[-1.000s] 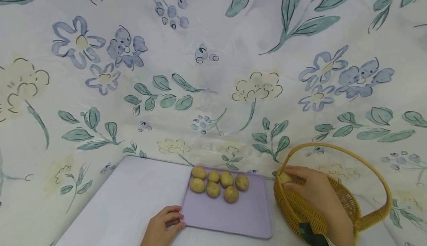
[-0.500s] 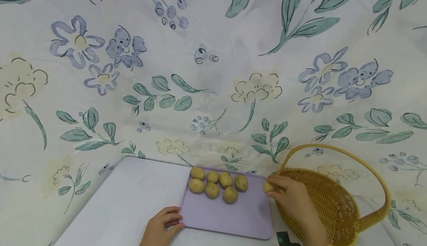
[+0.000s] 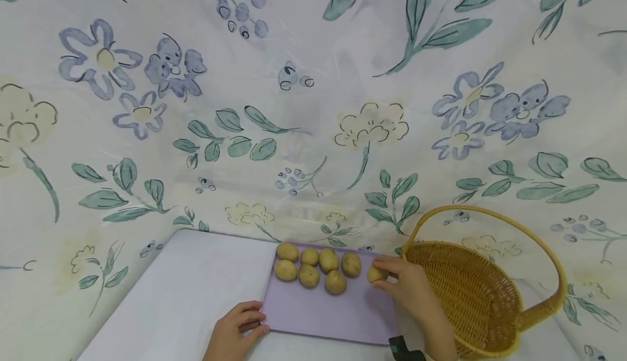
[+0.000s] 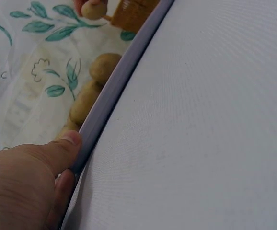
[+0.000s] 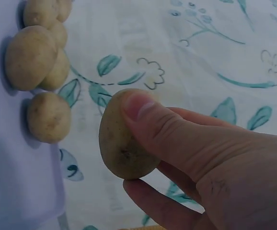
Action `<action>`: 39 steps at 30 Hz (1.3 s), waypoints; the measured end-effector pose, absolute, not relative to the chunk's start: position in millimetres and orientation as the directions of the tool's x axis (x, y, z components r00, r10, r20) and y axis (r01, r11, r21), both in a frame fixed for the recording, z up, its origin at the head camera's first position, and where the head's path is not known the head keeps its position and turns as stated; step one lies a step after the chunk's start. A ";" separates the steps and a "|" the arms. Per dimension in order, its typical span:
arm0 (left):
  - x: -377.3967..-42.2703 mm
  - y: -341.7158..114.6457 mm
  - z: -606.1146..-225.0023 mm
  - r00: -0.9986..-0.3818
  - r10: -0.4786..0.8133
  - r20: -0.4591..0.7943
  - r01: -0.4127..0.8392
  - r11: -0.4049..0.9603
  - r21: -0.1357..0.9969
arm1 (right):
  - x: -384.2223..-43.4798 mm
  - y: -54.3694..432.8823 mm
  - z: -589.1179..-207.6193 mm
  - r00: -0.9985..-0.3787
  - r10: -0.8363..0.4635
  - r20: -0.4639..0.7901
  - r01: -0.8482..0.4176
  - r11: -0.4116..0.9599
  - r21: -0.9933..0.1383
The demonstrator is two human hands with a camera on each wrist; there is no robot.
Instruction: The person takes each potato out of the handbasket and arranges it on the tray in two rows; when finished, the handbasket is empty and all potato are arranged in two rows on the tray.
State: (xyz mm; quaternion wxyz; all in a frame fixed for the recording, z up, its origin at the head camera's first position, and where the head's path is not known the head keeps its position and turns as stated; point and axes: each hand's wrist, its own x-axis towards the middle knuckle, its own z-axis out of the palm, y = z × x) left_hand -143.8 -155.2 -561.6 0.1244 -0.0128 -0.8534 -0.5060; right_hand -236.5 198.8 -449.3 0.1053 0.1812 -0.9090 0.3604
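A potato (image 5: 124,139) is pinched between the thumb and fingers of my right hand (image 3: 411,290), over the right part of the lilac tray (image 3: 328,317). In the right wrist view it appears apart from the tray surface. Several other potatoes (image 3: 308,276) lie in two rows along the tray's far side. At the tray's near left corner, my left hand (image 3: 235,331) holds the edge; the left wrist view has its thumb (image 4: 71,139) on the rim and a finger below. The rest of its fingers are partly hidden there.
To the right of the tray stands a wicker basket (image 3: 470,290) with a tall arched handle (image 3: 490,211); no potatoes show inside it. A white table surface (image 3: 201,274) extends left of the tray. Floral cloth (image 3: 303,116) hangs behind.
My right hand has brought the potato out of the basket, leftward over its rim to above the tray. The left hand stays at the tray's edge. The head view has shifted slightly.
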 end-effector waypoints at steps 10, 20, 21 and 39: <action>-144.7 -154.4 -561.0 -0.971 -0.117 0.210 0.126 0.496 0.859 | -247.2 181.9 -470.2 -0.920 -0.261 0.293 -0.386 0.729 -0.565; -145.7 -153.6 -562.5 -0.976 -0.137 0.169 0.080 0.493 0.866 | -253.7 170.8 -491.5 -0.931 -0.280 0.234 -0.362 0.788 -0.498; -145.8 -153.8 -562.4 -0.977 -0.141 0.160 0.071 0.493 0.867 | -254.0 170.9 -492.9 -0.931 -0.283 0.230 -0.362 0.788 -0.497; -144.1 -152.5 -557.4 -0.976 -0.129 0.174 0.095 0.468 0.879 | -258.0 164.2 -510.5 -0.916 -0.326 0.232 -0.400 0.777 -0.487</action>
